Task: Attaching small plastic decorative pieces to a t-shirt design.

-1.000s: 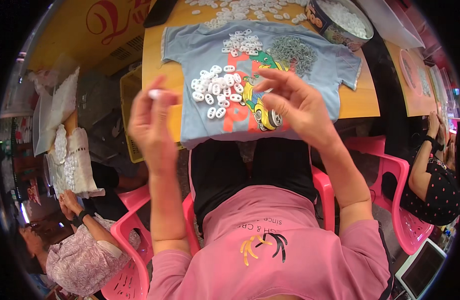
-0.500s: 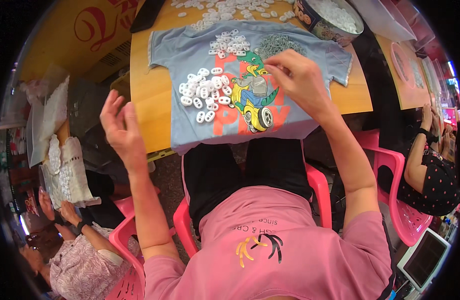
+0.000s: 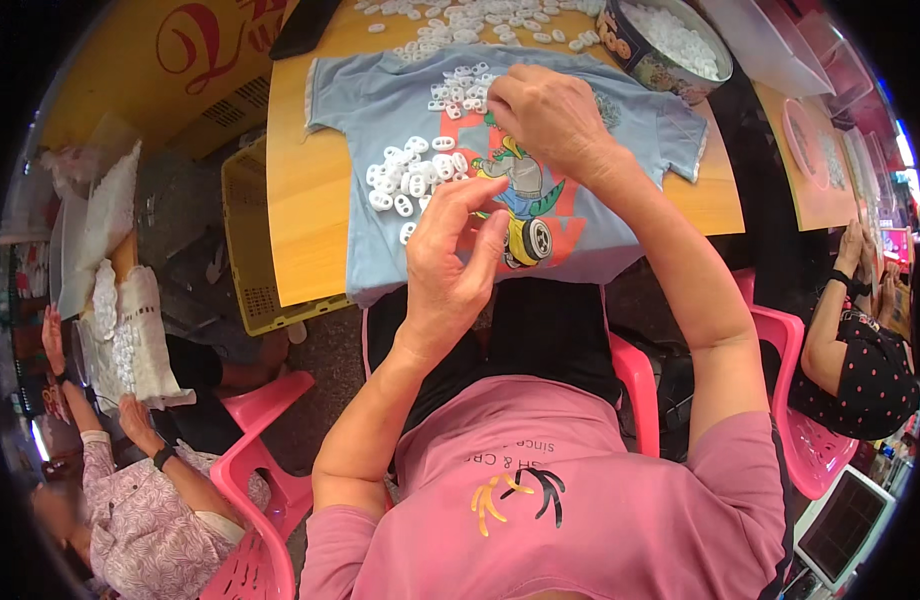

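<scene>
A worker in a pink shirt (image 3: 580, 510) leaned both bare hands over a blue T-shirt (image 3: 380, 95) spread on a wooden table (image 3: 300, 225). The right hand (image 3: 552, 115) hung back-side up over the shirt's upper half, the nearer of the two to a small cluster of white plastic pieces (image 3: 460, 90), which lay toward ten o'clock from its curled fingers. A heap of grey metal clips (image 3: 608, 108) peeked out at three o'clock, mostly hidden behind that hand; whether its fingers gripped anything could not be told. The left hand (image 3: 445, 248) was nearer to a larger pile of white pieces (image 3: 417, 184), which spread toward eleven o'clock from its palm. Its thumb and forefinger stood well apart, with nothing visible between them; contact with the pile could not be made out. The oval pieces pointed every way: one at the pile's upper edge ran nine to three, while the lowest stood nearly twelve to six. More pieces lay loose at twelve o'clock in the view, beside a filled tin (image 3: 620, 40) at one o'clock.
</scene>
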`<act>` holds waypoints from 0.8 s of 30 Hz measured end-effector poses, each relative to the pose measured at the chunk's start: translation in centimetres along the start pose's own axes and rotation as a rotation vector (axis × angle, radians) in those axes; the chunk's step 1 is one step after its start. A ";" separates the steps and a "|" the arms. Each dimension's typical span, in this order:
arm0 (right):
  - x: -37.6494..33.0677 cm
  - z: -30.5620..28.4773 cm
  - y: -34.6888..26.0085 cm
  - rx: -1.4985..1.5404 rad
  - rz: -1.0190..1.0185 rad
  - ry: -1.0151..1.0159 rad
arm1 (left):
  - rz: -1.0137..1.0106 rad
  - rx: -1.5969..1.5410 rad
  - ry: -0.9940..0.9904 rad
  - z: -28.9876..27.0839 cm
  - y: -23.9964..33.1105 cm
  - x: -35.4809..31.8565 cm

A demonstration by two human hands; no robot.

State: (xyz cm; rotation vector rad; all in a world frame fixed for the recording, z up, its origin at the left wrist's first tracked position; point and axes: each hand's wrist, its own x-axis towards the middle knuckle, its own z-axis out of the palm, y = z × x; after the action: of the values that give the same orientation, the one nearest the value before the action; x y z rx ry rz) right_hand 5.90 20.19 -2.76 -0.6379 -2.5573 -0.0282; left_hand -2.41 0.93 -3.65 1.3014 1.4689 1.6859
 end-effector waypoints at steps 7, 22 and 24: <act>-1.4 -2.0 -1.1 0.175 -0.041 0.194 | -0.321 -0.390 0.088 -0.1 0.5 1.6; -7.3 -3.3 -9.0 0.548 0.073 0.358 | -0.357 -0.523 0.194 -1.9 0.4 -0.7; -7.5 -3.1 -9.1 0.572 0.060 0.369 | -0.413 -0.544 0.178 -2.0 0.4 -0.7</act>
State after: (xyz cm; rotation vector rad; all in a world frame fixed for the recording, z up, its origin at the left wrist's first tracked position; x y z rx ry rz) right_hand 9.03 8.37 -2.75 -0.4315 -2.0463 0.5359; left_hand -3.92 -0.58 -3.38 0.5303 1.1470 1.7693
